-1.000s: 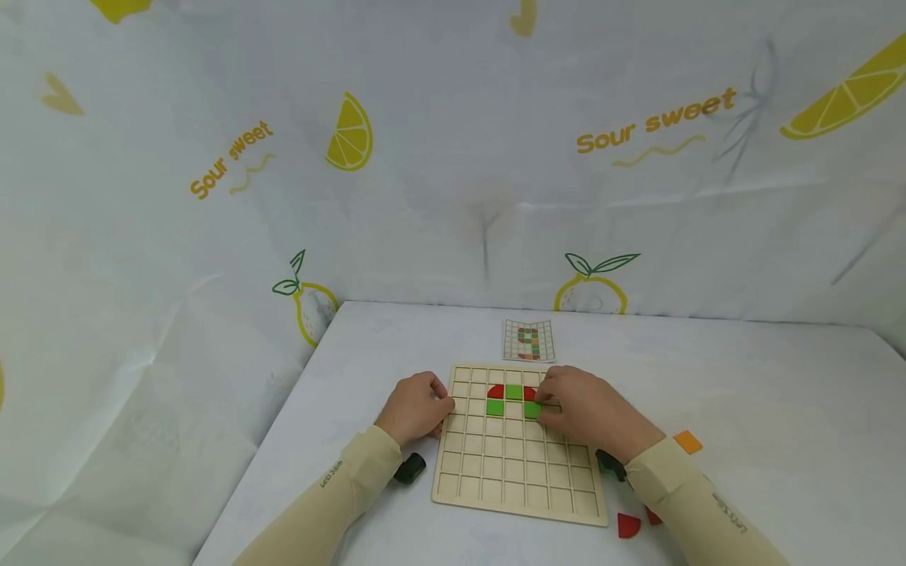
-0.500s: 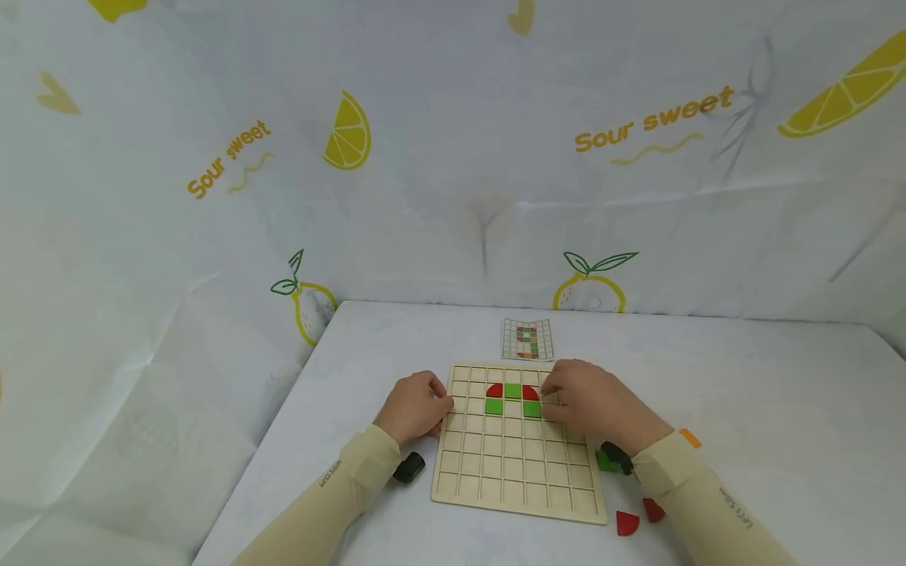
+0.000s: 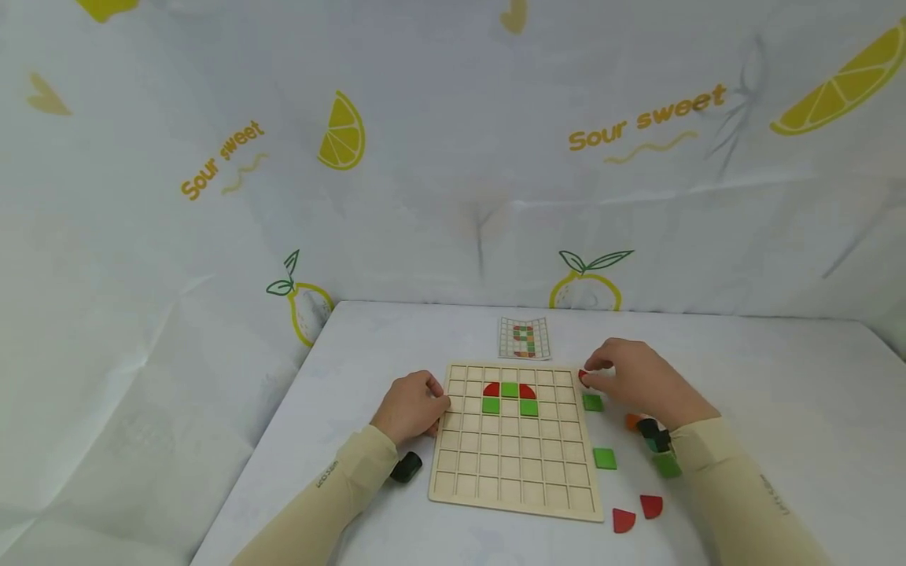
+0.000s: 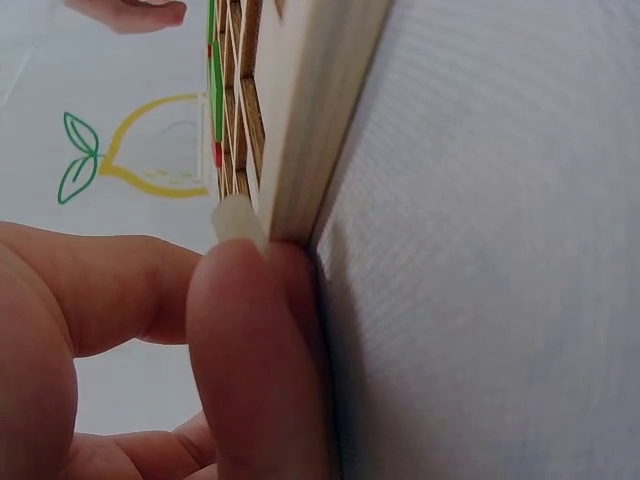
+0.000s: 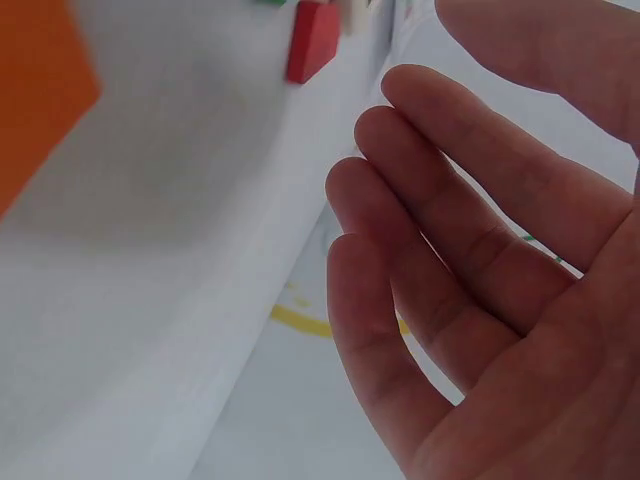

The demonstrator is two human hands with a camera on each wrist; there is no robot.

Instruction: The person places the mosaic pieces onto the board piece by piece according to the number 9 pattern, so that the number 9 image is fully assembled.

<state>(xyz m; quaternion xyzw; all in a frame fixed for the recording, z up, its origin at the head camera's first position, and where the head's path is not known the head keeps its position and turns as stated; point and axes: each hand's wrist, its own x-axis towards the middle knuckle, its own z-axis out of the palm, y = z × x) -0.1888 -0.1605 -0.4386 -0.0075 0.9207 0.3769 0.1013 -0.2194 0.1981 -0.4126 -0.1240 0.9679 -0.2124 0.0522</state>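
At the left edge of the wooden grid board (image 3: 515,464), my left hand (image 3: 410,407) pinches the rim; the left wrist view shows the thumb (image 4: 245,330) against the board's side (image 4: 320,110). The board holds two red quarter-round pieces (image 3: 491,389) and several green squares (image 3: 510,390) near its top. My right hand (image 3: 644,381) is just beyond the board's upper right corner, its fingertips by a red piece (image 3: 583,378). In the right wrist view its fingers are relaxed and spread, with a gap to the red piece (image 5: 315,42).
A printed grid card (image 3: 524,339) lies behind the board. Right of the board are green squares (image 3: 605,458), an orange piece (image 3: 634,423) partly hidden by the wrist camera, and two red quarter-rounds (image 3: 624,520). A patterned sheet (image 3: 453,157) hangs behind the table.
My right hand has moved right, off the board's upper area to beside its right edge, uncovering green squares and a red piece there. My left hand stays at the left edge.
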